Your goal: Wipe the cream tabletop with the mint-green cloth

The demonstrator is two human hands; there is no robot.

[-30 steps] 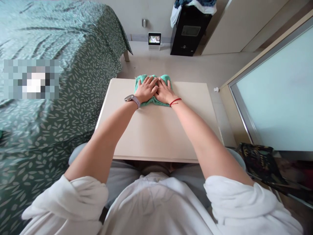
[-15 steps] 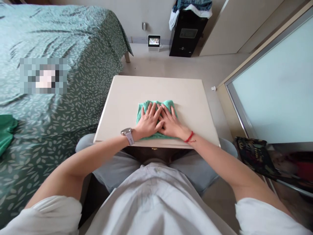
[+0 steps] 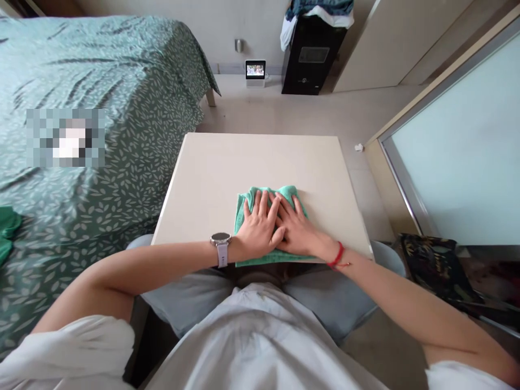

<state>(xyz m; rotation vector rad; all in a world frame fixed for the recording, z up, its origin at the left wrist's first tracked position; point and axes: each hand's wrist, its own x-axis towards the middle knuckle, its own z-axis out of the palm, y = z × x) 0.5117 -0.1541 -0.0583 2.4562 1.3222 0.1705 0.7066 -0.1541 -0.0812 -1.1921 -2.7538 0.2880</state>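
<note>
A green cloth [image 3: 289,193] lies folded on the pale tabletop [image 3: 227,162], close to its near edge and a little right of the middle. My left hand [image 3: 260,230] rests flat on the cloth with its fingers spread; a watch is on that wrist. My right hand [image 3: 298,230] also presses flat on it, fingers apart and pointing forward. The two hands overlap, with the left thumb and index finger lying over part of the right hand. The cloth's near border reaches past the table's front edge.
To the left stands a bed [image 3: 134,97] with a leafy green cover, and a green fabric piece [image 3: 8,230] on it. A small lit screen [image 3: 255,70] and a black cabinet [image 3: 311,59] topped with clothes are by the wall. A frosted panel [image 3: 459,141] stands at the right.
Both hands and the cloth have slid toward me and slightly right, up to the table's near edge. The hands stay flat on the cloth.
</note>
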